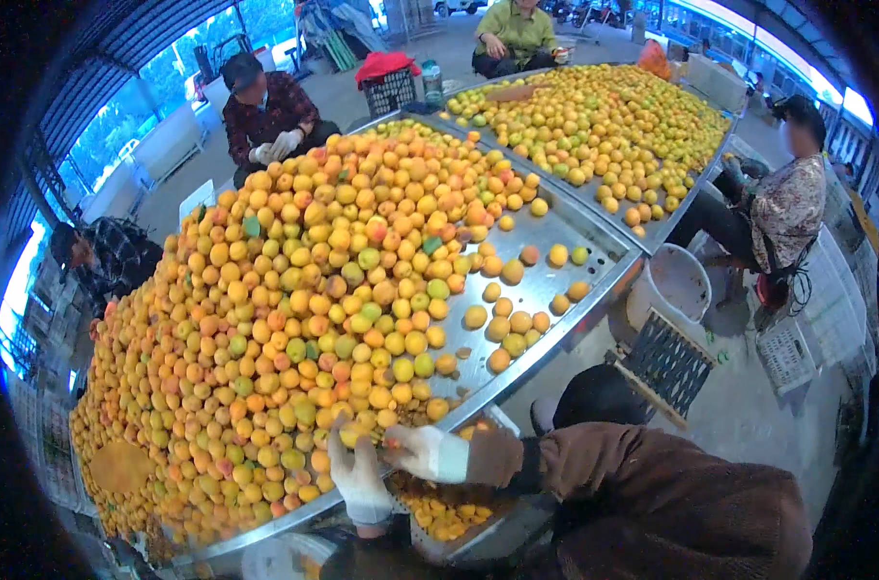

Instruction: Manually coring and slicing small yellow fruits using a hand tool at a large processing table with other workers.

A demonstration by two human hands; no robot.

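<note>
My left hand, in a white glove, is at the near edge of a large heap of yellow-orange apricots. Its fingers curl around an apricot. Close on its right, my right hand, also gloved, has its fingers pinched together at the fruit. A small reddish bit shows at its fingertips, too small to name. Below both hands stands a light-coloured crate with split apricot pieces in it, partly covered by my right hand and sleeve.
The heap lies on a metal table with a raised rim. A second table bears more apricots. Several people sit around the tables. At the right are a white bucket, a dark slatted crate and white crates.
</note>
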